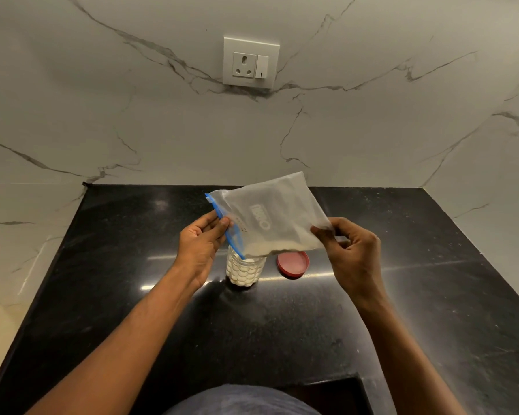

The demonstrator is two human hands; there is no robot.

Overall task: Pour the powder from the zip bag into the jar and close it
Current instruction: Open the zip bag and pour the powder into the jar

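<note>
Black counter [402,295]: wide bare room right and near side, walls at back and left
Zip bag [270,217] tilted over open jar [244,271], blue zip edge [232,235] low at jar mouth; pour step in hand, likely near end, little powder left along bag's lower edge
Left hand [200,244] pinches zip edge; right hand [349,250] pinches far corner
Jar nearly full
Next: shake out rest, set bag down, fit red lid [292,263] lying just right of jar

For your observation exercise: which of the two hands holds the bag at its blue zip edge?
The left hand pinches the zip bag at its blue zip strip; the right hand grips the plain opposite corner.
</note>
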